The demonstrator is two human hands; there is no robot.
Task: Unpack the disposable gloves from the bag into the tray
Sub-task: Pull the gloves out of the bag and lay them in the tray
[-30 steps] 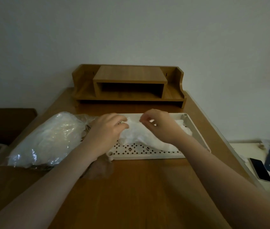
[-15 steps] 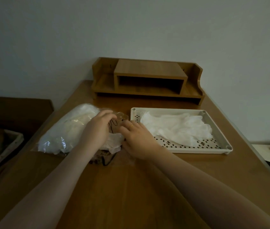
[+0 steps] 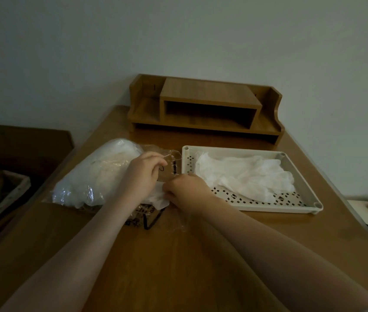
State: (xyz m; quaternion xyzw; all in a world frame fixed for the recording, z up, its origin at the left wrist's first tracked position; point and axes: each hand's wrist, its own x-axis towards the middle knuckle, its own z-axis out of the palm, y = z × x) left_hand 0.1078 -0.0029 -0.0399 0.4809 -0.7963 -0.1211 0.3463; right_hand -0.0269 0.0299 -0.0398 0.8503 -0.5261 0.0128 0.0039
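The clear plastic bag (image 3: 102,174) under my hands carries black printing near its open end and along the flap lying on the table, but the marks are too crumpled and dim for me to read any word or number

Both forearms are bare from the bottom edge of the view up to the wrists, no sleeve or watch on either, and the left hand (image 3: 141,176) and right hand (image 3: 188,190) are ungloved, their fingernails short and unpainted.
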